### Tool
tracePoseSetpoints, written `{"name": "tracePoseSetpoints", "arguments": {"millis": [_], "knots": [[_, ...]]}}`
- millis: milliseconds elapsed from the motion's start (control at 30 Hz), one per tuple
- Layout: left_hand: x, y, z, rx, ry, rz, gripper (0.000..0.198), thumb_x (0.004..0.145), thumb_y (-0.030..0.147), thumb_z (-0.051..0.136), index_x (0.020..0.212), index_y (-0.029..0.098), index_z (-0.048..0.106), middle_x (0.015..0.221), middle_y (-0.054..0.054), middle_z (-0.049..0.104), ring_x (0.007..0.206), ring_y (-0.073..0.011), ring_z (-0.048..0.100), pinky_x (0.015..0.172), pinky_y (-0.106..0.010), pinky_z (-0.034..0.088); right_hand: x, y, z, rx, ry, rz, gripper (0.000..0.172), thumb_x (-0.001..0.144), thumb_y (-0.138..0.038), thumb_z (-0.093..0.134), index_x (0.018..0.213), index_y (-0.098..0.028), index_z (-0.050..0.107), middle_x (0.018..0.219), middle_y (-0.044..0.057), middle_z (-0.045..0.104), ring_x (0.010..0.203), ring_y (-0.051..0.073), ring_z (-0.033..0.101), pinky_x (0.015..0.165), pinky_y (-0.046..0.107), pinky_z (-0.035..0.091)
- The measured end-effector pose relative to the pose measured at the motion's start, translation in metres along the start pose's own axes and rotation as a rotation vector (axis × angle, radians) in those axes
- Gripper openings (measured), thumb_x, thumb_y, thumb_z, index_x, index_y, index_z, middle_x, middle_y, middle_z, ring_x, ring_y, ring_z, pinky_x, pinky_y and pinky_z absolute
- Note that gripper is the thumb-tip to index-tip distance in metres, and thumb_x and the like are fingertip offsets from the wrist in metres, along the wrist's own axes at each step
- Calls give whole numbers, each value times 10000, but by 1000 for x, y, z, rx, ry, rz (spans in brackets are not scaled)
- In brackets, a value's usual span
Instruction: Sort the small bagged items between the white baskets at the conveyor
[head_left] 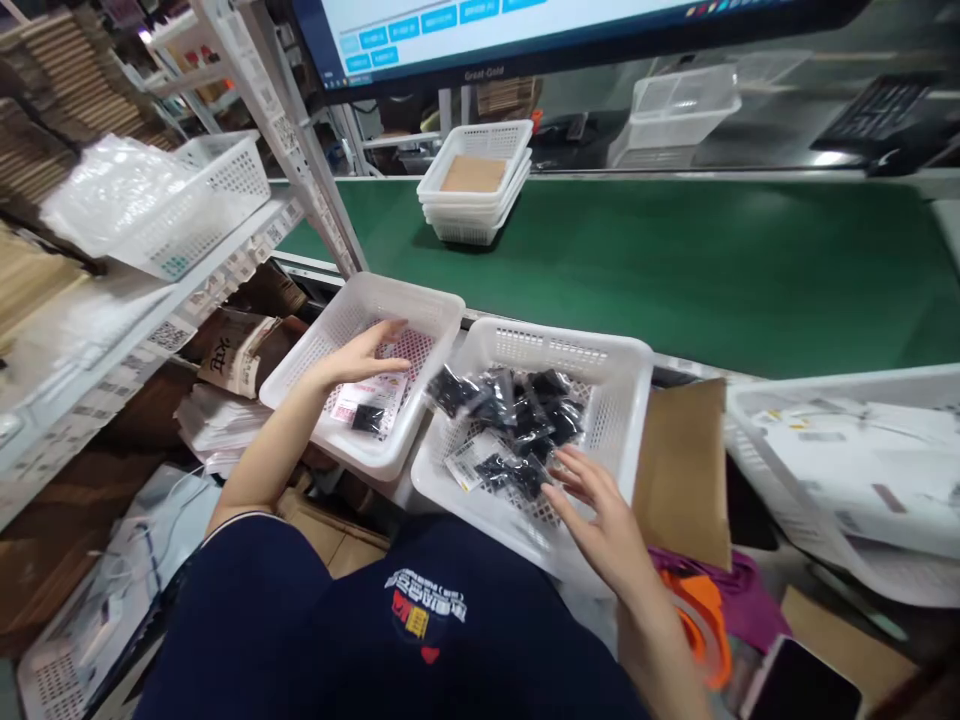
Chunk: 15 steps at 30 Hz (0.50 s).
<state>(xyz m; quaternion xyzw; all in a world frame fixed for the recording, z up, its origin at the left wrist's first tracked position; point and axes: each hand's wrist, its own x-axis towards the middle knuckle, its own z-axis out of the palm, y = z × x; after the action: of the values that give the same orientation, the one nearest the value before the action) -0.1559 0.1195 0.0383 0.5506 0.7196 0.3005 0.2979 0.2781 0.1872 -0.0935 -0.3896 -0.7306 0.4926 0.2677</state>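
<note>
My left hand point(369, 354) hovers over the left white basket point(442, 312), its fingers apart and nothing between them. Inside that basket lie a pink-and-white printed paper point(346, 402) and a small black packet point(368, 418). My right hand point(596, 505) is at the near right part of the second white basket point(626, 362), fingers spread, close to a heap of black items in clear plastic bags point(529, 415). Whether its fingertips touch the bags I cannot tell. A white label point(474, 458) shows on one bag at the front of the heap.
Behind the baskets runs a green conveyor belt point(675, 260) carrying stacked white baskets point(474, 190). A monitor point(525, 40) hangs above it. To the right are a cardboard piece point(682, 470), a basket of white packages point(862, 460), an orange tape dispenser point(701, 625) and a phone point(806, 685). A metal shelf point(217, 270) stands left.
</note>
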Motion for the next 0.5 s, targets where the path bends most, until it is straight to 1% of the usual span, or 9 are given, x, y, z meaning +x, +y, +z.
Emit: {"name": "tracePoseSetpoints", "arguments": {"millis": [67,100,133,200,267,333,400,467,500], "knots": [[7,-22,10,156,-31,-75,993,655,434,968,1516,124,583,1726,-216,417,1592,-419,385,1312,-527,320,-3,2,1,8,7,-3,552,961,-640,681,1385,-287,666,1564,167,573,1166,317,765,1045,549,647],[9,-34,15,227,-53,-138,983,609,416,987,1464,97,621,1724,-241,410,1616,-451,332,1339,-573,234,-4,4,0,9,14,-5,552,960,-641,680,1381,-284,668,1561,171,574,1151,314,769,1040,549,649],[10,-46,20,272,-77,-204,932,588,413,991,1393,77,663,1693,-265,446,1611,-477,328,1339,-602,198,-6,5,-1,8,22,-4,554,958,-642,681,1379,-281,670,1558,175,576,1139,312,772,1039,550,648],[9,-63,26,317,-96,-257,789,571,415,993,1226,67,725,1549,-284,596,1544,-492,423,1305,-570,282,-8,8,-3,1,36,1,553,960,-638,681,1383,-281,672,1556,177,578,1134,310,773,1049,552,642],[9,-70,26,405,-82,-224,601,569,381,998,1030,97,738,1263,-218,752,1388,-438,581,1189,-441,433,-10,9,-6,-6,48,6,546,967,-629,678,1391,-285,672,1560,174,578,1144,308,771,1059,545,637],[11,-66,16,562,-78,-216,434,572,301,999,827,143,686,891,-85,748,1116,-328,695,1009,-328,505,-11,10,-8,-3,60,3,540,971,-623,678,1391,-284,675,1559,173,578,1143,305,771,1049,529,644],[13,-53,0,679,-81,-233,393,579,229,987,691,171,615,637,21,593,857,-227,669,877,-273,499,-12,10,-8,7,72,-7,548,967,-625,681,1389,-275,675,1555,174,581,1130,300,774,1034,517,653],[15,-34,-18,697,-55,-225,349,626,216,961,677,171,619,580,54,519,742,-183,606,809,-253,477,-13,11,-6,9,66,-6,555,970,-629,675,1395,-272,670,1559,172,579,1130,294,773,1030,511,655],[15,-23,-24,686,-28,-206,294,684,238,933,722,162,651,612,45,548,742,-182,598,798,-255,470,-14,12,-4,8,54,-5,559,973,-631,671,1399,-270,667,1560,173,578,1134,292,773,1031,508,653]]}}
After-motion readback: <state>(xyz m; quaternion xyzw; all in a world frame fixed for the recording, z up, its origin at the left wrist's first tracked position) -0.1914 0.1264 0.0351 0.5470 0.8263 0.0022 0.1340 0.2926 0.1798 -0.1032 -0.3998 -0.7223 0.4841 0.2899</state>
